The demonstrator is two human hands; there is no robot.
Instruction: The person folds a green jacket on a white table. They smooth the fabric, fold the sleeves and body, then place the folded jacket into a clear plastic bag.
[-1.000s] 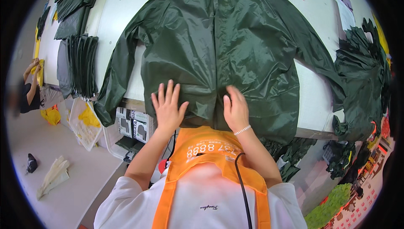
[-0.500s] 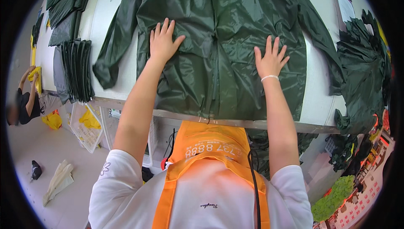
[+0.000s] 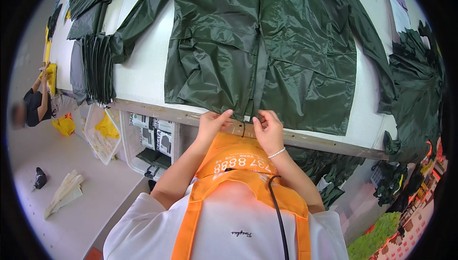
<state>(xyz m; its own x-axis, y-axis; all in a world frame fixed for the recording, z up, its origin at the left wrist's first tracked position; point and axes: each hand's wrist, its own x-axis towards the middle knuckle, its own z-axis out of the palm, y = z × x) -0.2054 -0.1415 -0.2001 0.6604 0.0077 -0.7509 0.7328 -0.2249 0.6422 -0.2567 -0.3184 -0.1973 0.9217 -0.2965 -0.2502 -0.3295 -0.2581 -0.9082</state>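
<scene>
Far to the left of your hands, a co-worker (image 3: 38, 103) handles yellow cloth (image 3: 51, 79); nearer, up and left of your left hand, a row of folded dark green pieces (image 3: 98, 66) sits at the edge of the bench (image 3: 140, 81); a white crate (image 3: 177, 138) holds packages just left of your left forearm; your left hand (image 3: 215, 122) pinches the hem of the green jacket (image 3: 305, 59), which lies spread out beyond both hands; your right hand (image 3: 268, 130) pinches the hem across the front opening; well to its right hang dark green garments (image 3: 415, 88).
</scene>
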